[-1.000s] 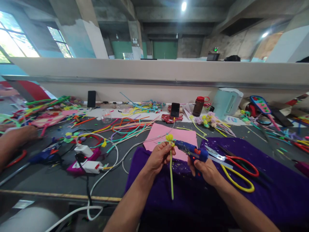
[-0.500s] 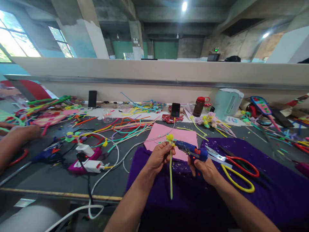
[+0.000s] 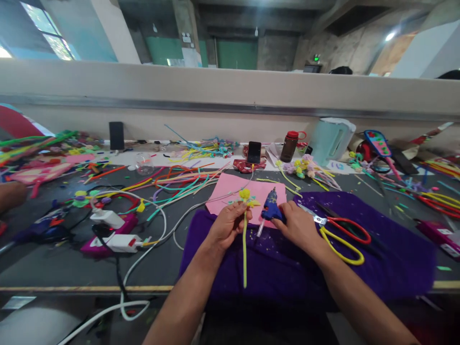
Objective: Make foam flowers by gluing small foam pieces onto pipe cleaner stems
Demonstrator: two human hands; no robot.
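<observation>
My left hand (image 3: 232,221) pinches a yellow pipe-cleaner flower (image 3: 246,195) just below its head, and the pale green stem (image 3: 245,256) hangs straight down. To its right, my right hand (image 3: 300,224) has its fingers around the handle of a blue glue gun (image 3: 272,207). The nozzle points away from me over a pink sheet (image 3: 226,189), and a clear glue stick (image 3: 260,228) sticks out of the back end. Just right of that hand, scissors (image 3: 345,232) with one red and one yellow handle lie on a purple cloth (image 3: 398,258).
A purple power strip (image 3: 95,245) with white plugs and cables sits at left, near another blue glue gun (image 3: 39,227). Loose pipe cleaners (image 3: 179,184) spread behind. A phone (image 3: 254,152), a brown bottle (image 3: 289,146) and a pale green jug (image 3: 328,141) stand at the back. Someone's hand (image 3: 10,196) shows at far left.
The glue gun has swung from pointing at the flower to pointing away from me, and its nozzle has left the flower. My left hand still holds the flower. The view has shifted right and down.
</observation>
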